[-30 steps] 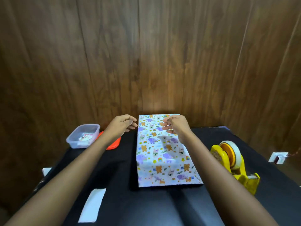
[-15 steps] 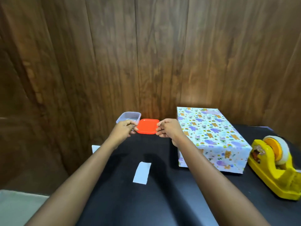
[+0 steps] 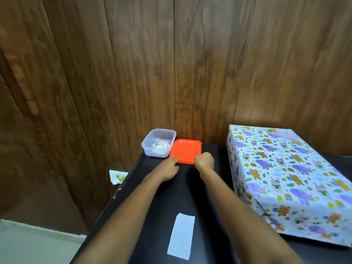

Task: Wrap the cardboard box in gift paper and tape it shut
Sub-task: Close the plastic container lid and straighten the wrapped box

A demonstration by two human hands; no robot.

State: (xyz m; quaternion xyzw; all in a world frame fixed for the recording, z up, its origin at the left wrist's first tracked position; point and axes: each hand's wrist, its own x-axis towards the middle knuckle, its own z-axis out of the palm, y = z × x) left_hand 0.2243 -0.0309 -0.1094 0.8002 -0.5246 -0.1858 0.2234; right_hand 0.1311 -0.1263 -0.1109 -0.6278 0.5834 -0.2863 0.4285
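Head view: wrapped box [image 3: 282, 172] sits by worktop's [image 3: 190, 197] right edge, paper fully on, so wrapping looks done. My L hand [image 3: 168, 168] & R hand [image 3: 204, 161], fingers curled, touch orange lid [image 3: 185, 150] at far-left corner; grip unclear. Next, prob. lid onto clear tub [image 3: 159, 142]. 1 s ago both hands hovered over the box.

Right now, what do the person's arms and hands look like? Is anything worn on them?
The left forearm and the right forearm are bare down to the picture's lower edge: no sleeves show. The left hand and the right hand wear no gloves, and neither wrist carries a watch or bracelet. Whether any ring is worn is too small to tell.
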